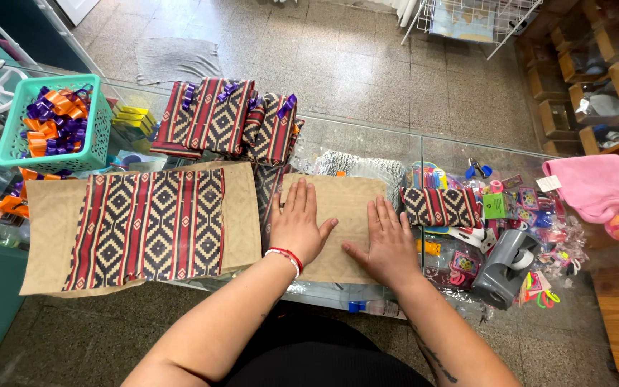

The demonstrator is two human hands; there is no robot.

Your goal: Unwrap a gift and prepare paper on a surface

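Observation:
My left hand (297, 223) and my right hand (390, 244) both lie flat, fingers spread, on a plain brown paper sheet (345, 193) on the glass counter. A red and white bracelet circles my left wrist. To the left lies a larger brown paper sheet with a red, black and tan diamond pattern (148, 223). Behind the hands sits a pile of wrapped packages (227, 118) in the same pattern, topped with purple bows. A small folded piece of the patterned paper (440, 206) rests just right of my right hand.
A teal basket (16, 143) of orange and purple bows stands at the back left. A grey tape dispenser (504, 266) sits at the right among small colourful items under the glass. A pink cloth (600, 186) lies far right. Wooden shelves line the right wall.

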